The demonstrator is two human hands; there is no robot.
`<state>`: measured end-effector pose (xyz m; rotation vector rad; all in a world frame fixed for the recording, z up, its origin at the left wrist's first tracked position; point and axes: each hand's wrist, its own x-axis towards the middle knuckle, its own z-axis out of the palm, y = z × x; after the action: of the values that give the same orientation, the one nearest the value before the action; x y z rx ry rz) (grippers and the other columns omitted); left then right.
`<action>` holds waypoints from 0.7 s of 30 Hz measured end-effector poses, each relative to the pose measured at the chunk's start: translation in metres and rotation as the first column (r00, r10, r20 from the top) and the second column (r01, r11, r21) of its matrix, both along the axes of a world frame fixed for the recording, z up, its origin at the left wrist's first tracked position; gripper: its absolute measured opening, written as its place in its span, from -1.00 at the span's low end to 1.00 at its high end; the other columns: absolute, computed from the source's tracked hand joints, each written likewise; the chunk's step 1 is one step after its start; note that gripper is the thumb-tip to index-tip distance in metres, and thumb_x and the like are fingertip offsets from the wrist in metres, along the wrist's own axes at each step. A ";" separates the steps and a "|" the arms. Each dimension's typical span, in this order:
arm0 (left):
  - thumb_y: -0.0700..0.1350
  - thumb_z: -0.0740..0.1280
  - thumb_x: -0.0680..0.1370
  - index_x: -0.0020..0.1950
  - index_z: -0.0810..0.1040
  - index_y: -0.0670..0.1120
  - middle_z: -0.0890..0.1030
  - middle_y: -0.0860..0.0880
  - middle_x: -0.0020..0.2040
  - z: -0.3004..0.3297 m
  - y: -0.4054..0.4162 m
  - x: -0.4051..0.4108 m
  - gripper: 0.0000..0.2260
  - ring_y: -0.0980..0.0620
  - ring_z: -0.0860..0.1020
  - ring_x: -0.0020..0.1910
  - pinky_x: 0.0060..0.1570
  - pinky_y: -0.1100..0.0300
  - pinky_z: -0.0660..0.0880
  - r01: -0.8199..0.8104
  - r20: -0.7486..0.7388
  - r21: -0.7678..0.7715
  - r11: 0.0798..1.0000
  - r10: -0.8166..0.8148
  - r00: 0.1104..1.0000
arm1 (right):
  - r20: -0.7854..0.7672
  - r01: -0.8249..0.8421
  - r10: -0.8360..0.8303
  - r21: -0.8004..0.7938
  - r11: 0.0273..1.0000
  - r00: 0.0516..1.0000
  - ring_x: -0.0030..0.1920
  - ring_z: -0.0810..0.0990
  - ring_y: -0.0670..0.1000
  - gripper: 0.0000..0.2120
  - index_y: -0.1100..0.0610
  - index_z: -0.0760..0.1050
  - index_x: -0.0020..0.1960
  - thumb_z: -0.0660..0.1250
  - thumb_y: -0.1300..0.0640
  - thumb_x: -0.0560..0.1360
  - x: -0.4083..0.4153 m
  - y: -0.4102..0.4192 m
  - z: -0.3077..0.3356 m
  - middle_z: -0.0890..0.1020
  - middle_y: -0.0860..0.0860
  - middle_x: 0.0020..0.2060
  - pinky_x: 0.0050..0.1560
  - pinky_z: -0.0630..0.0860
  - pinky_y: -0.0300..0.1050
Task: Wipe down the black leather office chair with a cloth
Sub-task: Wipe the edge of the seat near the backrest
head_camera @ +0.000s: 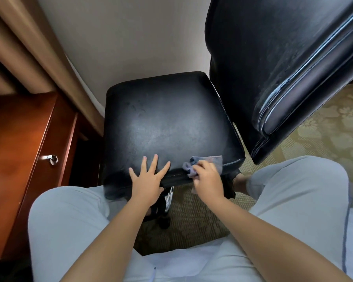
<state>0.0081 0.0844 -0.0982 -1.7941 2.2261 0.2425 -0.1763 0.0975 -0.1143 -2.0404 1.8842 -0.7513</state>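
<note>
The black leather office chair fills the middle of the head view, its seat (163, 123) facing up and its backrest (283, 64) rising at the upper right. My left hand (149, 178) lies flat with spread fingers on the seat's near edge. Just to its right, my right hand (207, 179) grips a bunched grey cloth (204, 162) against the same edge, near the seat's right corner. Part of the cloth is hidden under my fingers.
A reddish wooden desk (18, 143) with a metal drawer pull (53, 159) stands at the left. A beige wall is behind the chair. Patterned carpet (324, 135) spreads to the right. My knees in light trousers flank the chair's base (167, 198).
</note>
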 end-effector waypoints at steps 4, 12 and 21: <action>0.09 0.27 0.57 0.54 -0.18 0.18 -0.19 0.03 0.57 0.002 -0.002 0.007 -0.27 -0.16 -0.17 0.54 0.37 -0.34 0.08 0.023 0.004 -0.003 1.000 -0.023 1.000 | -0.053 -0.186 0.185 -0.006 0.983 0.981 -0.15 0.56 0.12 -0.84 0.21 0.62 -0.14 0.45 0.31 0.28 0.010 0.001 -0.005 0.59 0.06 -0.11 -0.30 0.53 -0.10; 0.06 0.27 0.58 0.56 -0.04 0.00 -0.05 0.10 0.57 0.009 -0.001 0.010 -0.33 -0.04 -0.06 0.55 0.41 -0.21 0.19 0.054 -0.028 -0.002 0.999 -0.054 0.998 | 0.034 0.144 -0.144 0.019 0.989 0.989 0.01 0.49 0.16 -0.76 0.28 0.61 0.00 0.37 0.39 0.34 -0.004 -0.001 -0.007 0.55 0.13 -0.02 -0.05 0.47 -0.02; 0.08 0.28 0.56 0.56 0.07 -0.07 0.03 0.10 0.56 0.006 0.004 0.030 -0.35 0.10 0.23 0.46 0.27 0.19 0.39 0.019 -0.139 -0.063 0.998 -0.027 0.990 | -0.116 -0.182 0.181 0.001 0.983 0.977 -0.19 0.56 0.13 -0.83 0.22 0.61 -0.15 0.47 0.30 0.26 0.000 0.006 -0.007 0.59 0.09 -0.13 -0.37 0.51 -0.09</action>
<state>0.0384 0.0886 -0.0921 -1.8340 2.3732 0.3071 -0.1758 0.1031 -0.1217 -2.2687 1.7234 -0.6101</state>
